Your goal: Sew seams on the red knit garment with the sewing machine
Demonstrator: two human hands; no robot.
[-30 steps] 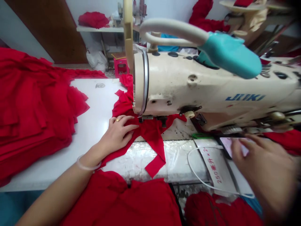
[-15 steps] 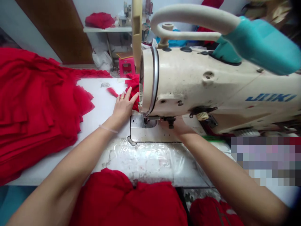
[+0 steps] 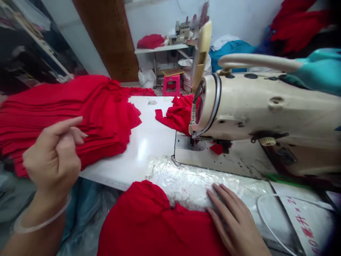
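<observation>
My left hand (image 3: pixel 57 156) is raised in front of a tall stack of red fabric pieces (image 3: pixel 103 117) on the left of the table. Its index finger stretches out while the other fingers are curled, and nothing shows in it. My right hand (image 3: pixel 234 220) lies with fingers extended over the table's front edge, beside the red cloth (image 3: pixel 160 224) in my lap, and holds nothing visible. Behind the needle of the sewing machine (image 3: pixel 239 106) lies a crumpled red fabric piece (image 3: pixel 178 115). A small red scrap (image 3: pixel 216 149) sits under the machine arm.
Clear plastic (image 3: pixel 186 177) covers the table's front edge. A white cable (image 3: pixel 266 220) loops at the right, near a paper with red writing (image 3: pixel 303 220). Beyond the table are a pink stool (image 3: pixel 172 84) and another machine (image 3: pixel 182 32) on a white table.
My left hand has left the fabric behind the needle and moved to the stack. The right hand has come from under the machine arm to the front edge. The view has swung left.
</observation>
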